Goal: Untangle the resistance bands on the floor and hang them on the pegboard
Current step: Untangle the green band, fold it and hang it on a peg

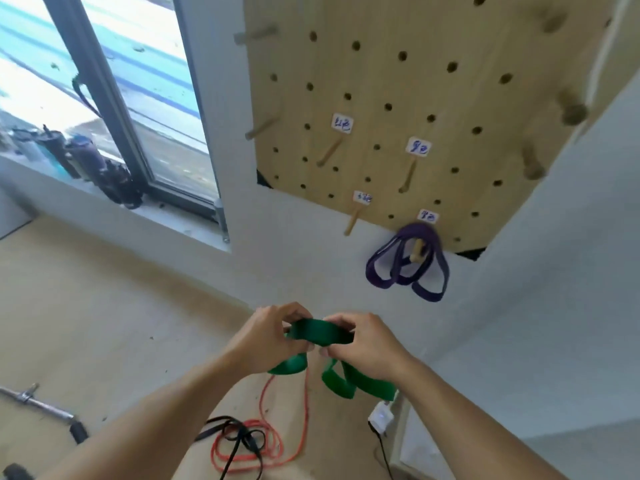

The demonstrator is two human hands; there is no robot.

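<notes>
A wide green resistance band [320, 336] is held up between my two hands at chest height, folded into loops that dangle below. My left hand [268, 339] grips its left end and my right hand [362, 344] pinches the right end. A purple band [405, 268] hangs in several loops from a low wooden peg on the pegboard [381, 81], under a small white label. On the floor below lie a thin orange band [273, 441] and a black band [239, 438], tangled together.
Several bare wooden pegs with white labels stick out of the pegboard. A window with bottles [83, 157] on its sill is at the left. A metal bar [38, 405] lies on the floor at lower left. A white charger [381, 415] with a cable sits by the wall.
</notes>
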